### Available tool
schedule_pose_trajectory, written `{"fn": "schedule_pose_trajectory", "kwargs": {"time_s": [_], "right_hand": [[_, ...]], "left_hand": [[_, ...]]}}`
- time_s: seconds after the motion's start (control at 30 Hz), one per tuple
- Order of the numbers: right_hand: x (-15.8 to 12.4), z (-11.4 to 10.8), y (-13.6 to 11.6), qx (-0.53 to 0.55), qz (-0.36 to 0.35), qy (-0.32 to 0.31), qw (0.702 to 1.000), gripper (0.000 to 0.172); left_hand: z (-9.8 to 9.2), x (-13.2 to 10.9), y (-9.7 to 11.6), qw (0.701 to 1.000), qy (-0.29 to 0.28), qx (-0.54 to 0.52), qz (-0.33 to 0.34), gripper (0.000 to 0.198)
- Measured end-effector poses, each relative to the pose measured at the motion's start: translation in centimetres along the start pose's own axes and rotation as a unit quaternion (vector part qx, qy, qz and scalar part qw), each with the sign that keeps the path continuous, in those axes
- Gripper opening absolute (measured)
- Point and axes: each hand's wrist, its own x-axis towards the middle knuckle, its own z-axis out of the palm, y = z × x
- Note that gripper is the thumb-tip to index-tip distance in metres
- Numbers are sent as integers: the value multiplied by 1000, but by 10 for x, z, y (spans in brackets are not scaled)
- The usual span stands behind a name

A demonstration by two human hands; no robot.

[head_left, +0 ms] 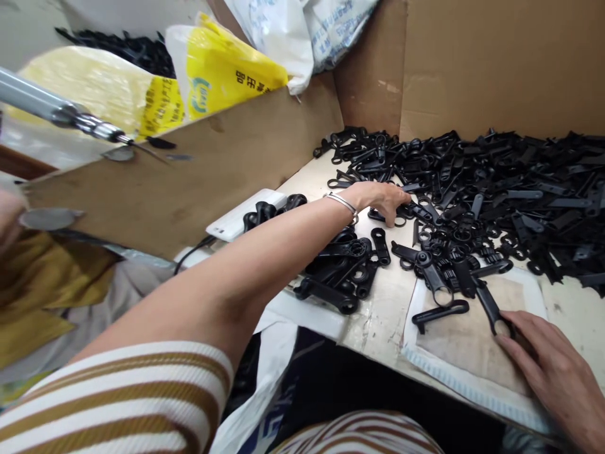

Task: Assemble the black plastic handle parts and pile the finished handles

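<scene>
My left hand (385, 200), with a silver bangle at the wrist, reaches over the near edge of a heap of black plastic parts (472, 170). Its thumb and fingers are apart, close to some loose parts; whether they touch one is unclear. At the right, my right hand (548, 359) pinches the ring end of a long black plastic lever (489, 306) between thumb and fingers. Beneath it lies a white-edged pad (472, 366) with a worn tan middle. A curved black handle (439, 312) rests on that pad, near several small ribbed black rings (458, 236).
Under my left forearm is a pile of black levers (338, 277), beside a white device (236, 221) with dark round parts. A cardboard wall (501, 69) stands behind the heap. Left are a low board (227, 157), yellow bags (227, 69), a hanging screwdriver (57, 104) and another person's arm (9, 217).
</scene>
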Motion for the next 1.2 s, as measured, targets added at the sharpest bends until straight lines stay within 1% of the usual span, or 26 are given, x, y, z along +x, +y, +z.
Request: {"fn": "schedule_pose_trajectory", "kwargs": {"time_s": [0.1,0.27,0.33,0.47,0.6,0.73,0.93,1.03,1.2], "right_hand": [[0,1,-3,-7,12,13,1000,42],[2,1,-10,-17,26,20,999,38],[3,0,-12,-18,27,20,999,37],[5,-1,-15,-18,34,12,999,37],[6,-1,-16,-14,30,23,999,38],[6,-1,-14,-7,30,21,999,37],[6,0,-14,-4,30,24,999,36],[5,1,-13,-5,30,28,999,37],[4,2,-10,-15,23,31,999,37]], "left_hand": [[2,-3,5,999,-19,25,5,64],[5,-5,12,998,-3,65,-16,70],[4,-5,15,997,4,79,-18,65],[2,-8,23,995,12,98,-15,48],[4,-12,30,994,25,108,-14,46],[5,-16,30,993,45,111,-5,43],[6,-21,24,993,59,104,12,37],[7,-22,26,992,65,103,16,34],[4,-17,30,992,64,106,26,35]]}}
